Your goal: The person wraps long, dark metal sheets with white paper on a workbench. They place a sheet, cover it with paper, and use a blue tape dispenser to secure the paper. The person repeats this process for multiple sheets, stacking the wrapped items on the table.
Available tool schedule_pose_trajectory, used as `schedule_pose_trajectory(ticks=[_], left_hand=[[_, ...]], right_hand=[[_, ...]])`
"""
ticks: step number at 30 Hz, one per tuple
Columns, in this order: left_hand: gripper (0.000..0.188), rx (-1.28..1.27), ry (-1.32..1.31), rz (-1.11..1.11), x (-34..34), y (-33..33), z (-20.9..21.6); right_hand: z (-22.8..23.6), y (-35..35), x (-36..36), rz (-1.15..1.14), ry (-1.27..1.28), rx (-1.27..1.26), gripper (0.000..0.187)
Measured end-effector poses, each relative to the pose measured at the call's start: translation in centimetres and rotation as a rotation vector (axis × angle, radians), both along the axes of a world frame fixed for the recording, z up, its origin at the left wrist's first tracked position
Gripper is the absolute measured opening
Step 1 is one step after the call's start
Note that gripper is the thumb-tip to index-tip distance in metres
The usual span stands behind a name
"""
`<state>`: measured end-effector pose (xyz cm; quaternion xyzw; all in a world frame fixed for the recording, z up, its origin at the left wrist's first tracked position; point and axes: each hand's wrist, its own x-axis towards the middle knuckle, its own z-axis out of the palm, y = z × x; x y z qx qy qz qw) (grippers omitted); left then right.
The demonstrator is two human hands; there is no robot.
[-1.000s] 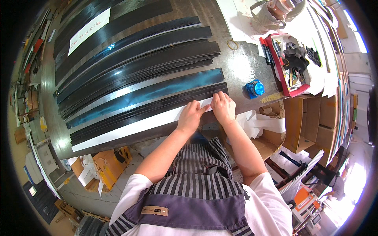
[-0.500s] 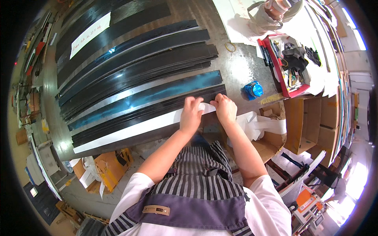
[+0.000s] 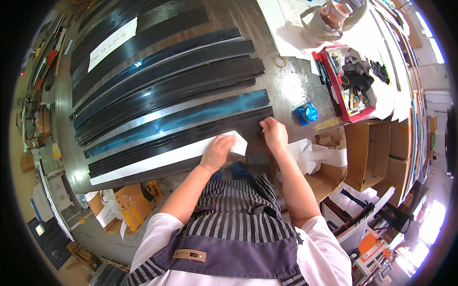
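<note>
A long white strip (image 3: 157,161) lies along the near edge of the table, in front of a row of thin black strips (image 3: 191,137). My left hand (image 3: 217,152) pinches it close to its right end, which is lifted and bent. Past these fingers the white end spreads into a wider flap. My right hand (image 3: 275,135) is closed at the right end of the black strips, apart from the white strip. Whatever its curled fingers hold, if anything, is hidden.
Behind lie a blue-sheened strip (image 3: 186,119), stacked dark strips (image 3: 171,83) and a paper with handwriting (image 3: 113,44). To the right are a blue wrapped roll (image 3: 306,113), a red tool box (image 3: 357,116) and a bag (image 3: 316,29). Cardboard boxes (image 3: 369,152) stand beside the table.
My left hand has moved left and toward me, drawing the white strip's right end away from the black strips. My right hand stays near their right end, now apart from the white strip.
</note>
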<state>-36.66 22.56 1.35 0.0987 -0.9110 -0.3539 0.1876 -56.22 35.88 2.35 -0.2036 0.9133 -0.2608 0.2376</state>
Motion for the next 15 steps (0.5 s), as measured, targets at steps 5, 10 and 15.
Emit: schedule_pose_trajectory(ticks=[5,10,15], left_hand=[[0.016,-0.046,0.016,0.017,0.2,0.2,-0.2],[0.018,-0.062,0.029,-0.006,0.0,0.3,-0.4],[0.02,-0.083,0.03,0.01,0.2,0.2,-0.5]], right_hand=[[4.6,3.3,-4.0,-0.099,0.75,-0.033,0.035],[1.0,6.2,-8.6,-0.064,0.604,0.008,0.064],[2.4,5.0,-3.4,0.094,0.558,-0.164,0.061]])
